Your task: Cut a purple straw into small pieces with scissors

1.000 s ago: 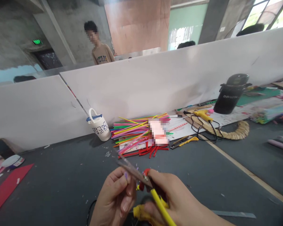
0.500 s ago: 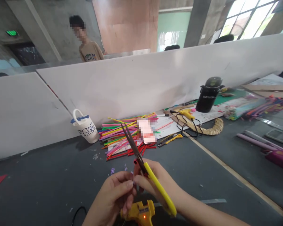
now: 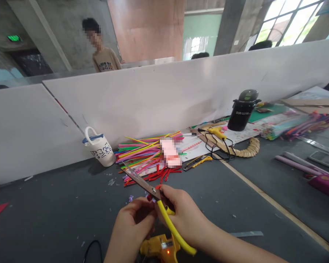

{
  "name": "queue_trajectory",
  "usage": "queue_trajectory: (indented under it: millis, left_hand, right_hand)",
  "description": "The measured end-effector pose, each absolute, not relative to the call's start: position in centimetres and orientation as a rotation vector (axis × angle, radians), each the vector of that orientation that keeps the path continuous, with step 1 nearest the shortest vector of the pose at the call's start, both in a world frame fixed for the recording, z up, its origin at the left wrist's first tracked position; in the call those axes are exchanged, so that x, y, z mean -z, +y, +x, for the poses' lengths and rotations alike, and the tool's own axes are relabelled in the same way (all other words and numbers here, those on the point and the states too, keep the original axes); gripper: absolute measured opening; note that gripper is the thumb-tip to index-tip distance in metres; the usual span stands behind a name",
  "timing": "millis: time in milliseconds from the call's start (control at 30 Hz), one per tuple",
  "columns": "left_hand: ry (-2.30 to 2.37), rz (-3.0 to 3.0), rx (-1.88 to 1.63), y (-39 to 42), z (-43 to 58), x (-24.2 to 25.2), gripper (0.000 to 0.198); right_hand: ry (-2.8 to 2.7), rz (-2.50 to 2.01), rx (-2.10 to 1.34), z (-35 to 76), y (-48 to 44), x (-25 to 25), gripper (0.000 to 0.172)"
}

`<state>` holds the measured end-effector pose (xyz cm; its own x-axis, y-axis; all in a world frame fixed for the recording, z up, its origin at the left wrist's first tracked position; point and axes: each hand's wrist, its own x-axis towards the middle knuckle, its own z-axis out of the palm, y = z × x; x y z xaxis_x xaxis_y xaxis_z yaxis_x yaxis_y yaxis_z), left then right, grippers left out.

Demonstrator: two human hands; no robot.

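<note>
My right hand (image 3: 181,215) grips yellow-handled scissors (image 3: 156,202), their closed blades pointing up and left. My left hand (image 3: 133,226) is pinched closed just under the blades' pivot, on something small that I cannot make out. Below both hands a yellow glue gun (image 3: 160,248) lies on the dark grey table (image 3: 57,219), its small light glowing. A pile of coloured sticks (image 3: 145,155) lies beyond the hands.
A white cup with a handle (image 3: 100,148) stands left of the sticks, against a long white partition (image 3: 167,95). A black pot (image 3: 242,111), another glue gun (image 3: 217,132), a wooden clip chain (image 3: 248,148) and a utility knife (image 3: 197,162) lie to the right. A person stands behind the partition.
The scissor blades have swung down from pointing steeply up to pointing low and left. My left hand stays pinched close to them. The view has shifted left since a second ago.
</note>
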<state>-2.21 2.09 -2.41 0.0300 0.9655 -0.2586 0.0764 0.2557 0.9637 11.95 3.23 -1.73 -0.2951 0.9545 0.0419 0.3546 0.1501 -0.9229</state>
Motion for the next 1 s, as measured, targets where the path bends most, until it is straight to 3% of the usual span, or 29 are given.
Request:
queue_trajectory:
  millis: [400,700,1000]
  left_hand:
    - [1.313,1.02,-1.023,2.0,-2.3,1.8,0.01]
    - [1.195,0.738,-1.454,0.9,-3.5,-1.4,0.012]
    - [1.09,0.639,-1.56,0.4,-3.1,-1.3,0.012]
  right_hand:
    - [-1.803,-1.211,-1.141,12.2,3.4,1.4,0.007]
    - [-2.146,-1.321,-0.711,12.1,2.4,0.8,0.046]
    - [-2.236,-1.328,-0.719,11.4,1.6,1.1,0.046]
